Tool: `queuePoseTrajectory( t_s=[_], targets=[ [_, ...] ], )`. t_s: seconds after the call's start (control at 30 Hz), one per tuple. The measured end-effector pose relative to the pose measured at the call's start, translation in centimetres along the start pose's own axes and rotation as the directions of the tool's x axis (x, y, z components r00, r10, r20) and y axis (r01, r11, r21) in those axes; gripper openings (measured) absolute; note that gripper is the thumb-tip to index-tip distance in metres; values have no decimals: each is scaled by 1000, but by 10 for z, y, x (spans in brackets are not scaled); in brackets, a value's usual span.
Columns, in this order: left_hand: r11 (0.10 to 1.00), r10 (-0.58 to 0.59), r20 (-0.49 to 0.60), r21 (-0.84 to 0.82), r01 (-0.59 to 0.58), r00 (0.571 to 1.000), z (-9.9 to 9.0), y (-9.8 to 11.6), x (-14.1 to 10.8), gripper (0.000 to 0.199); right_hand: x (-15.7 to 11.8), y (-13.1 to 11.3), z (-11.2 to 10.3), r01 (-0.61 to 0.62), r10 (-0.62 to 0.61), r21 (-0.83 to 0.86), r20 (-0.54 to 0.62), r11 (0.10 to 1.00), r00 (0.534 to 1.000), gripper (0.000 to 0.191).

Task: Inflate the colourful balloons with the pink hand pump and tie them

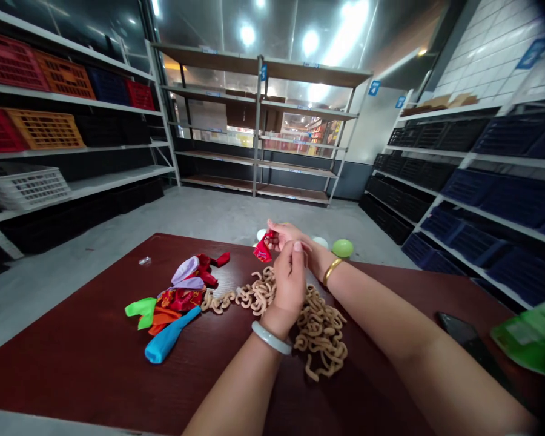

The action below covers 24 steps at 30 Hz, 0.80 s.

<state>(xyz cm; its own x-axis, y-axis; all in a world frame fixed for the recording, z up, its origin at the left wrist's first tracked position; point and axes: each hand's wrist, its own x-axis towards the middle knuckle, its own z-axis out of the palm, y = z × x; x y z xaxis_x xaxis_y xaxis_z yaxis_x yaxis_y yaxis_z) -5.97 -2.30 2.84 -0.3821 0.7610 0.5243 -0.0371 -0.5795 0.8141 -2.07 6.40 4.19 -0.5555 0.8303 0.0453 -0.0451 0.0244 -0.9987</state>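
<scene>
My right hand (284, 235), with a gold bangle on its wrist, pinches a small red printed piece (262, 249) above the table's far edge. My left hand (291, 272), wearing a pale bangle, is held up just nearer to me, its fingers closed; what they hold, if anything, is hidden. Below both hands lies a heap of curled tan pieces (322, 333), spreading left. Left of the heap are a light blue balloon (170, 336), a green one (143, 310), an orange one (163, 319), a lilac one (186, 270) and red ones (220, 260).
A dark phone (467, 339) and a green packet (531, 339) lie on the brown table (95, 339) at right. A clear scrap (145, 261) is at the far left. Beyond the table are a green round object (343, 247) and shelves (295, 166) with crates (45, 128).
</scene>
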Motion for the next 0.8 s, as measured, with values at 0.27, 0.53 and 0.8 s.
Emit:
queuePoseTrajectory(
  t_s=[0.27, 0.53, 0.8],
  targets=[
    [810, -514, 80, -283, 513, 854, 16, -28, 1, 64, -6, -28, -50, 48, -48, 1, 0, 999, 999, 28],
    [518, -616, 324, -520, 678, 719, 27, -31, -5, 44, -62, -25, -85, 346, -437, -737, 76, 581, 896, 30],
    [512, -615, 239, -604, 611, 752, 23, -36, -6, 8, -121, -1, -102, 229, -434, -913, 65, 339, 899, 33]
  ],
)
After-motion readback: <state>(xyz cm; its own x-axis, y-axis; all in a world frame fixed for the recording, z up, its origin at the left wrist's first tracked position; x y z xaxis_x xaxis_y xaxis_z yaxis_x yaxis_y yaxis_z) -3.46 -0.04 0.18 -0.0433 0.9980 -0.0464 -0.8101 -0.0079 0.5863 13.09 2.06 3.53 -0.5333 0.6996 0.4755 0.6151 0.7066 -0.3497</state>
